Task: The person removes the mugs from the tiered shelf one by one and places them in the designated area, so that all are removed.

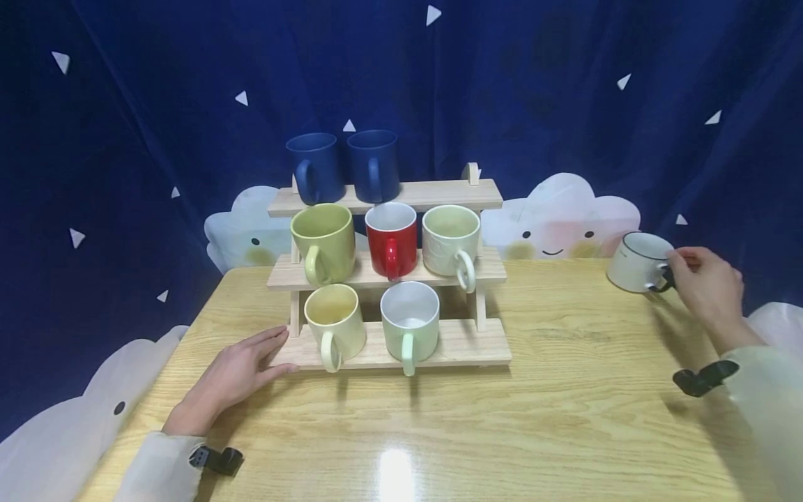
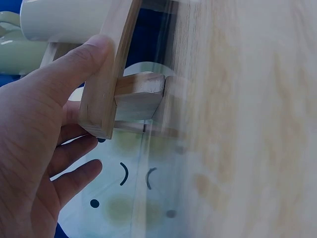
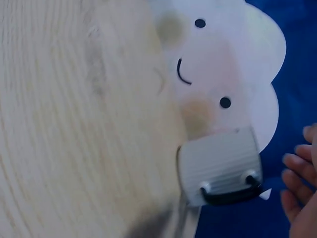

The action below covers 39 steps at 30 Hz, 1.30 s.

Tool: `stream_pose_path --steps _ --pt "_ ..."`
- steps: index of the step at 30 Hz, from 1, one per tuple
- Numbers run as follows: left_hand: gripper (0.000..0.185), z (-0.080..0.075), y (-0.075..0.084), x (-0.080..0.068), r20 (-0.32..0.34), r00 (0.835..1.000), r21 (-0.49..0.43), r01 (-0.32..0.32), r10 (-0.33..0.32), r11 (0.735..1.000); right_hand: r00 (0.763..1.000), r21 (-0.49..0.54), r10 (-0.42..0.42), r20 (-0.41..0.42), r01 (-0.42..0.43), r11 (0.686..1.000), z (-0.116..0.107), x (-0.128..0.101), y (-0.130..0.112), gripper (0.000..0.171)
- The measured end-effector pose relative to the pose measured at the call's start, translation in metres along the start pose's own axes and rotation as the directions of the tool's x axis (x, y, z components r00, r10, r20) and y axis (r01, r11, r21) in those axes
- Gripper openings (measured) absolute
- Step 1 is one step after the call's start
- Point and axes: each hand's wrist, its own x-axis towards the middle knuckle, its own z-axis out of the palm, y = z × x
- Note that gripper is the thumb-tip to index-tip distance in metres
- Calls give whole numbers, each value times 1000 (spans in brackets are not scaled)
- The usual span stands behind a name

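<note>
At the lower left end of a three-tier wooden display rack (image 1: 464, 341), my left hand (image 1: 241, 369) grips the bottom board. In the left wrist view the thumb (image 2: 81, 57) lies along the board's front face, with fingers behind its end. Far right on the table, a white enamel-style mug (image 1: 633, 265) stands upright, its dark rim and handle showing. My right hand (image 1: 709, 289) is beside that handle (image 3: 233, 196). The right wrist view shows its loosely bent fingers (image 3: 299, 173) apart from the mug.
Two navy mugs (image 1: 376, 167) stand on the top tier. An olive mug (image 1: 326, 244), a red mug (image 1: 401, 247) and a cream mug (image 1: 448, 244) fill the middle. Below are a yellow mug (image 1: 345, 335) and a mint mug (image 1: 408, 335). A blue curtain (image 1: 533, 84) hangs behind the table (image 1: 564, 390).
</note>
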Motion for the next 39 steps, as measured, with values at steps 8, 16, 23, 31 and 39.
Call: stream_pose_path --steps 8,16,23,31,39 --pt "73 0 0 0 -6 1000 -2 -5 5 1000 977 -70 -140 163 153 986 -7 -2 -35 56" --pt "73 0 -1 -1 -10 1000 -1 -2 2 1000 942 -27 -272 198 283 959 -7 -6 -77 49" --pt "71 1 -2 -1 -14 1000 0 -16 16 1000 911 15 -338 235 344 939 -11 -14 -122 51" --pt "72 2 -1 -1 -32 999 7 -35 35 999 885 48 -413 217 413 910 -14 -30 -178 45" --pt "73 0 0 -1 -15 1000 3 -20 20 1000 859 85 -467 211 460 884 -11 -37 -226 46"
